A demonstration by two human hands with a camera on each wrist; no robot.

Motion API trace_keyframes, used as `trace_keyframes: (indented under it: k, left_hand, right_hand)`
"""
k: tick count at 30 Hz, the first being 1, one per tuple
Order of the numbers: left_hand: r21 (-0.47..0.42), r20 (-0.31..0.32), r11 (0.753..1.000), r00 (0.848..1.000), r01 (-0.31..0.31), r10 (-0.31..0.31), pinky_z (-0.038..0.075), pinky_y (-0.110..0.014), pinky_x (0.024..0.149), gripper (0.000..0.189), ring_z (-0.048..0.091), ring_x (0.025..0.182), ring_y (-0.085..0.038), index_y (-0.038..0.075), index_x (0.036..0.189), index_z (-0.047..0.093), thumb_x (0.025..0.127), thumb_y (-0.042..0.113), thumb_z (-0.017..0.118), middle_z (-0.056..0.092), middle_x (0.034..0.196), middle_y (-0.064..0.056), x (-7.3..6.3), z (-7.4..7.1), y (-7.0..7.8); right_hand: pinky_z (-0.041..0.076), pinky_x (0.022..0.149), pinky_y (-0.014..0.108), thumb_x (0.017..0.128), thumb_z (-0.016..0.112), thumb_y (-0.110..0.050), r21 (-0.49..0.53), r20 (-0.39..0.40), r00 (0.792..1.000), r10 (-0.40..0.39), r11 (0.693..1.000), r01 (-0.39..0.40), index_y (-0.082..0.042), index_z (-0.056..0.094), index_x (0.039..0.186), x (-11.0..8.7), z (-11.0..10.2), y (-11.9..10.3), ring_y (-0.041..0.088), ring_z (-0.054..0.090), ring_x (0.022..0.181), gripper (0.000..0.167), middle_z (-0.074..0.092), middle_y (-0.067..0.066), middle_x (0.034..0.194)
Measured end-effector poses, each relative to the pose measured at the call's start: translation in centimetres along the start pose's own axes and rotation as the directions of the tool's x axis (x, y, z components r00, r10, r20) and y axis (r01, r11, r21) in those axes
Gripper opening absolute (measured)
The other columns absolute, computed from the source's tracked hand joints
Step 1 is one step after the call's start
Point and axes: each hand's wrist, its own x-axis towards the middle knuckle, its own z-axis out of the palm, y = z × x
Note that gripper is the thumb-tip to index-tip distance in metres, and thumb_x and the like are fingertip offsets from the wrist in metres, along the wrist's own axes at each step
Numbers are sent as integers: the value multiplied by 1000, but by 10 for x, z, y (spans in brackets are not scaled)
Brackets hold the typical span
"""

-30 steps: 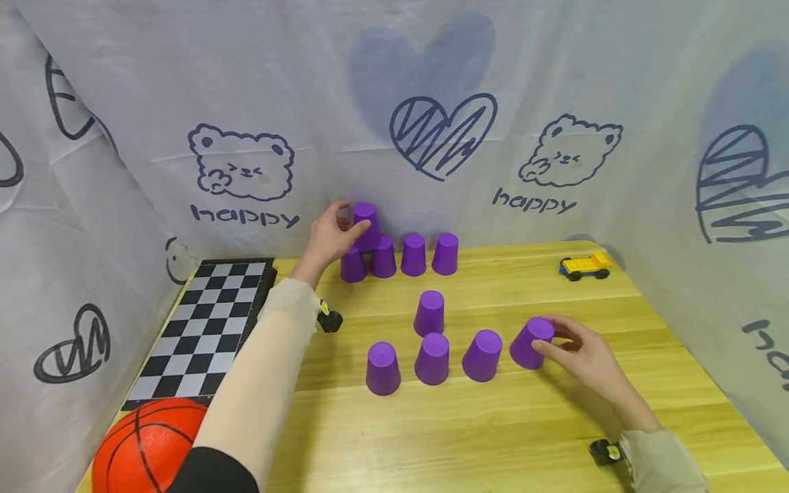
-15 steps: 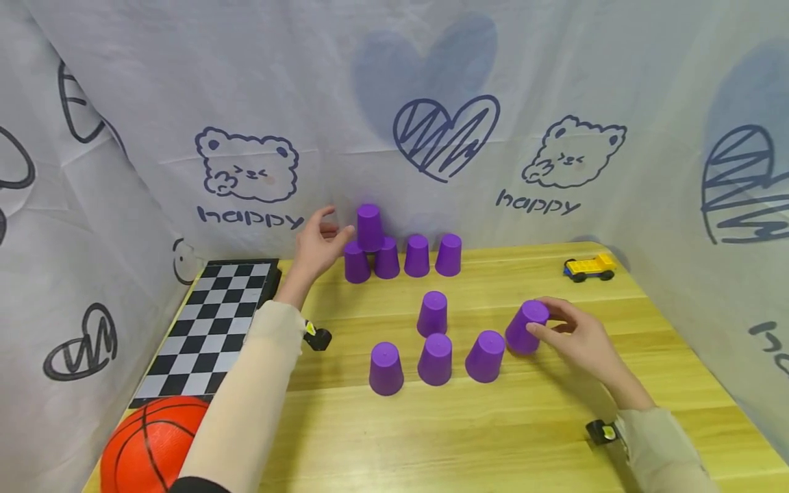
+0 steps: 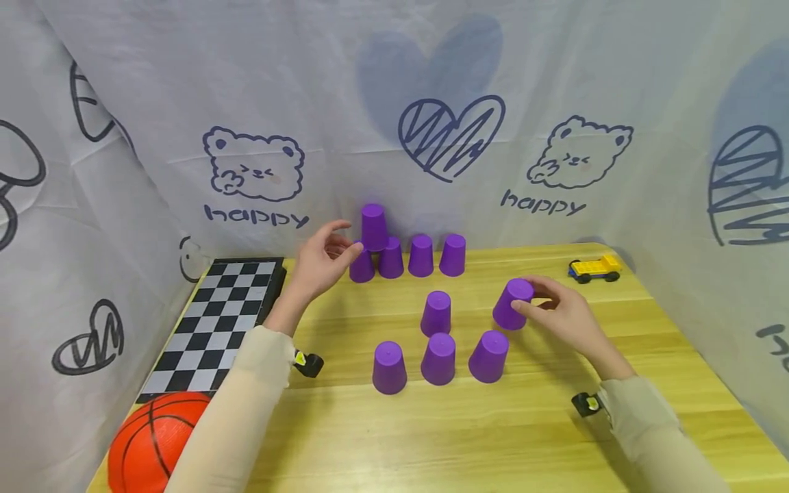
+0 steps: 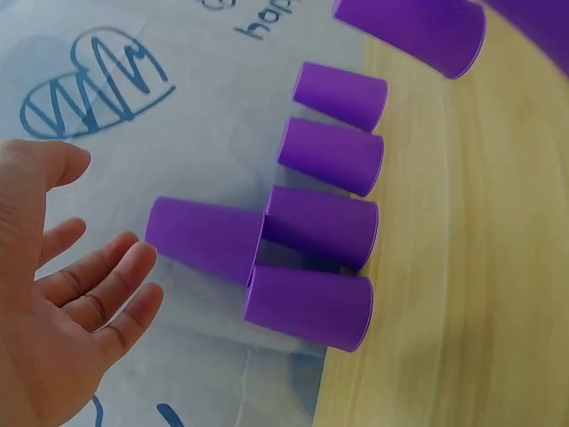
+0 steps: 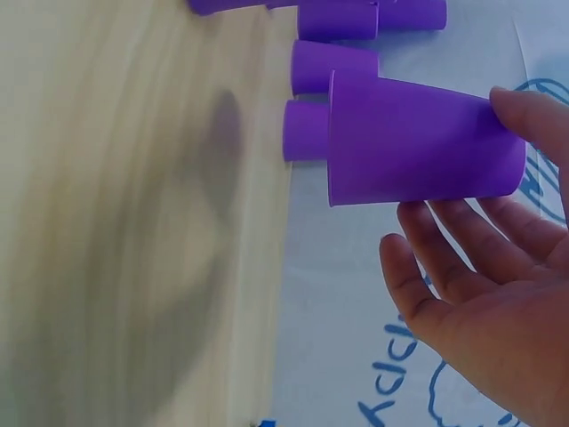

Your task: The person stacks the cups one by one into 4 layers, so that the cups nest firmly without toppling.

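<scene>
Currently the held cup hangs above the worktop, between its middle and right edge, pinched between thumb and fingers of the right hand — a slack pinch could drop it. Near the back edge, a perched cup straddles two supporting cups; the left hand, fingers relaxed and holding nothing, is so close that a brush might topple it.

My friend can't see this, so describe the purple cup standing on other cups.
On the wooden table, look to the far edge by the white curtain, where four purple cups stand in a row. Go to the end nearest the checkered board. The raised cup straddles that end's two cups, the only one resting on others.
</scene>
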Motion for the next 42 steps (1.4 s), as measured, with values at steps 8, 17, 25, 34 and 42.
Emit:
trace_keyframes:
  k: [8,17,25,34,42]
  left_hand:
    - [-25,76,999,996,-48,50,61,-48,93,48,72,105,-30,14,142,60,98,26,75,74,114,-14,-24,11,5]
    - [-93,120,992,988,-87,98,60,-45,90,42,72,104,-28,12,137,65,98,21,75,75,116,-16,-51,19,4]
    - [-104,170,991,980,-85,102,60,-39,90,43,73,104,-23,14,139,65,97,21,76,76,118,-10,-78,24,-2]
    - [-131,230,987,966,-92,120,61,-49,96,47,73,112,-29,14,141,63,97,19,76,75,123,-10,-106,31,-5]
    - [-176,276,983,955,-60,108,59,-49,102,51,71,118,-37,14,144,61,96,21,77,73,131,-13,-126,39,-7]
  right_hand:
    - [54,86,15,98,76,-41,24,15,1000,-24,999,24,-13,62,143,26,6,-12,19,65,112,55,73,10,130]
    - [56,96,34,97,75,-45,14,15,1000,-23,1000,23,-12,59,147,52,13,-28,29,65,120,62,72,12,133]
    - [54,102,51,97,76,-44,52,16,1000,-23,998,22,-9,59,145,71,17,-37,34,65,122,62,71,16,133]
    - [55,98,50,96,76,-44,46,1,1000,-21,999,21,-11,58,148,93,22,-44,36,63,123,64,70,17,135]
    - [54,97,47,96,77,-43,61,-11,1000,-28,998,29,-11,60,144,115,26,-53,32,64,121,60,71,15,131]
